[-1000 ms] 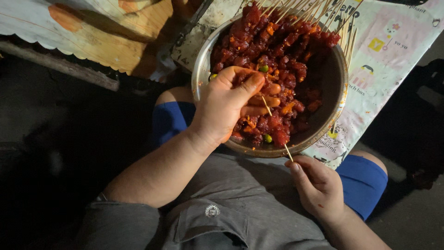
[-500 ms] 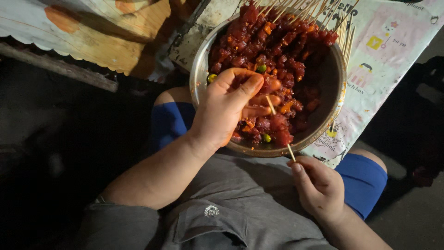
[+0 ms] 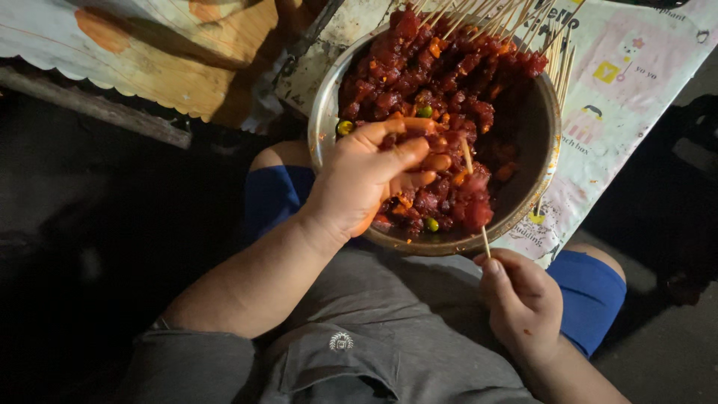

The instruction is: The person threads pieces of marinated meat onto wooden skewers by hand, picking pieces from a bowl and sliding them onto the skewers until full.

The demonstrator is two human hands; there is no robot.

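Observation:
A round metal bowl [image 3: 323, 112] rests above my knees, full of red marinated meat cubes [image 3: 441, 82] with bits of green and orange vegetable. My left hand [image 3: 366, 179] reaches into the bowl's near side, fingers curled around pieces of meat at the tip of a thin wooden skewer [image 3: 476, 198]. My right hand [image 3: 523, 303] is below the bowl's rim and pinches the skewer's lower end, which angles up into the meat. Several filled skewers [image 3: 516, 22] lie at the bowl's far side, sticks pointing up right.
The bowl sits on a printed plastic sheet [image 3: 636, 82] covering a low surface. A patterned cloth [image 3: 149, 52] lies at the upper left. My grey shirt and blue shorts [image 3: 591, 292] fill the lower frame. Dark ground surrounds both sides.
My left hand's fingers have shifted slightly over the meat at the skewer tip. My right hand keeps its grip on the skewer in much the same place.

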